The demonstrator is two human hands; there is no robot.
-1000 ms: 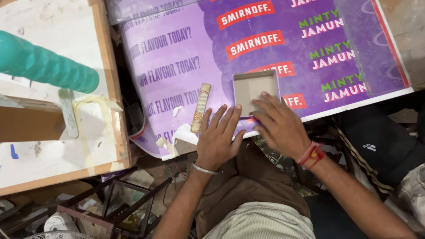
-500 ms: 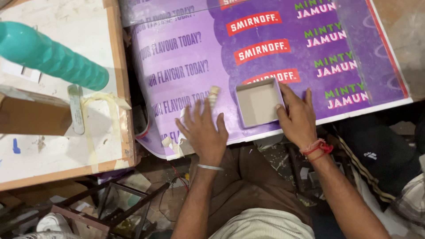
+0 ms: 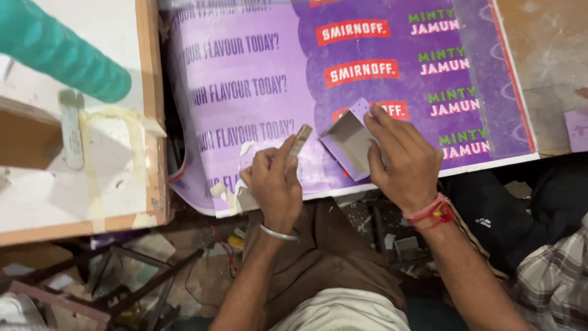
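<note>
Cardboard formed the small open box (image 3: 350,142), purple outside and plain grey-brown inside, that sat tilted on the purple printed sheet (image 3: 257,79) near the sheet's lower edge. Its open mouth faced up and toward the camera, one corner pointed up toward the far side of the sheet, and its long axis ran on a slant from upper left to lower right. The right hand (image 3: 401,160) was clamped on the box's right wall, fingers spread over the rim and thumb low on the near side; red threads (image 3: 432,213) circled that wrist. Just to the left of the box lay a narrow flat stick (image 3: 300,141), its long axis leaning from lower left to upper right, its upper end close to the box's left corner. The left hand (image 3: 274,184) was closed on the stick's lower part, thumb and forefinger pinched together around it, with a thin metal bangle (image 3: 278,233) on the wrist. Scraps of pale paper and torn tape (image 3: 228,195) lay on the sheet beside that hand. Further left stood a white board with a wooden frame (image 3: 150,110), marked with yellowish tape, and a ribbed teal cylinder (image 3: 61,58) lay across its upper corner, pointing down to the right. Below the sheet showed the person's brown trousers (image 3: 324,263) and a cluttered floor.
</note>
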